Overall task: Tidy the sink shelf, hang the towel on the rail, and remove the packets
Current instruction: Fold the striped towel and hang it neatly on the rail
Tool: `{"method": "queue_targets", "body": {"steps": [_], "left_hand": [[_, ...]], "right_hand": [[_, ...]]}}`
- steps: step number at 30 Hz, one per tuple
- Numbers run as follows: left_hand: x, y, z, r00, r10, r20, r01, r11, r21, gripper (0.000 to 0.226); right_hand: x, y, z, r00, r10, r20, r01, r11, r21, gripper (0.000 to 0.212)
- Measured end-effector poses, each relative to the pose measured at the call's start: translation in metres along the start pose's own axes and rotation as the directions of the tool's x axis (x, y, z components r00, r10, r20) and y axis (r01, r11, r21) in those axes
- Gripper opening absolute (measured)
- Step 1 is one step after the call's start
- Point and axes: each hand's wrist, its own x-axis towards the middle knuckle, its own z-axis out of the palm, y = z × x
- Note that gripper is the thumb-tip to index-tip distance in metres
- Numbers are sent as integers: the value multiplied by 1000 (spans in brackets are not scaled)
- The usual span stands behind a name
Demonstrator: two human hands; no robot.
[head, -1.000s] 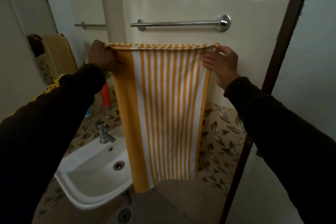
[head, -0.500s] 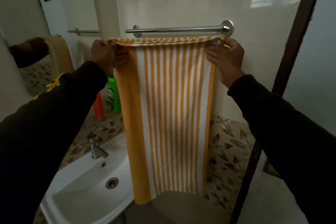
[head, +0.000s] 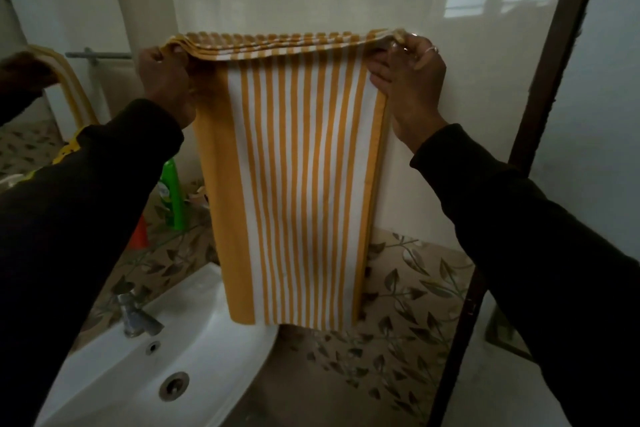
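Both hands, left hand and right hand, grip the striped towel.

Home bathroom. White ceramic washbasin with metal tap and drain, below the left hand's fingers. Arched wall mirror left of those fingers. Green bottle on a shelf below them. Glossy cream wall tiles above, leaf-pattern tiles lower down. Striped yellow-white towel pinched between both sets of fingers.
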Motion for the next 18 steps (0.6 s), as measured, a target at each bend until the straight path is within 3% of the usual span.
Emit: {"method": "queue_targets", "body": {"steps": [5,9,13,18], "left_hand": [[31,4,5,1000,-11,14,12,997,-80,38],[56,10,11,997,-8,72,20,986,-163,12],[86,12,17,989,9,146,23,977,-210,17],[113,17,24,966,9,258,52,972,-231,6]], "right_hand": [[15,-6,25,999,-41,-23,41,999,4,18],[26,-9,48,994,-85,-66,83,996,-24,18],[37,-13,67,986,-128,-104,124,991,-50,17],[49,-20,86,972,-206,-115,193,975,-111,5]]}}
